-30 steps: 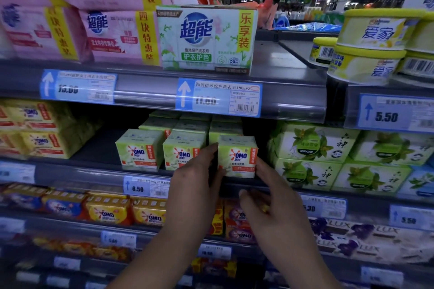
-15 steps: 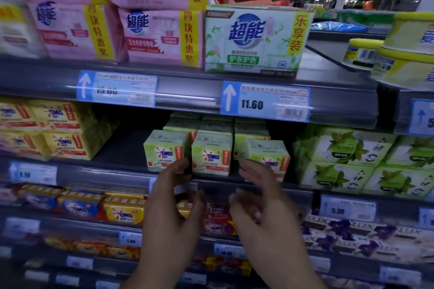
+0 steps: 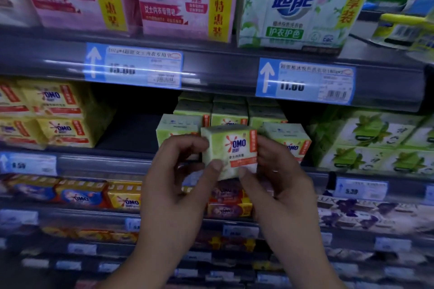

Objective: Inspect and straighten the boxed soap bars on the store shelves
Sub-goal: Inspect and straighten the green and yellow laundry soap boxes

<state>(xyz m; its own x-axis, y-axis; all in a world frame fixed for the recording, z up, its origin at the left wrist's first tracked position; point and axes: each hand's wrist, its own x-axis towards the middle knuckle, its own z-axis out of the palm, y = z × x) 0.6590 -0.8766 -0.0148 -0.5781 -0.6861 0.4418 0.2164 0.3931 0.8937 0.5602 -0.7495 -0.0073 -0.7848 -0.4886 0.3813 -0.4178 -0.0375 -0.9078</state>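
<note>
- Green OMO box [image 3: 231,152] is lifted off the shelf, just in front of its row, face toward camera, slightly tilted.
- Left hand [image 3: 173,183] grip pinches its 9 o'clock side. Right hand [image 3: 281,180] grip pinches the 3 o'clock side.
- Just behind it: neighbour box A [image 3: 175,125] at 10 o'clock, neighbour box B [image 3: 290,139] at 2 o'clock, B skewed.
- Risk: the gap looks tight, so pushing it back could knock the neighbours crooked.
- Risk: the fingertip hold could slip, and the box would drop past the shelf rail [image 3: 105,163].
</note>
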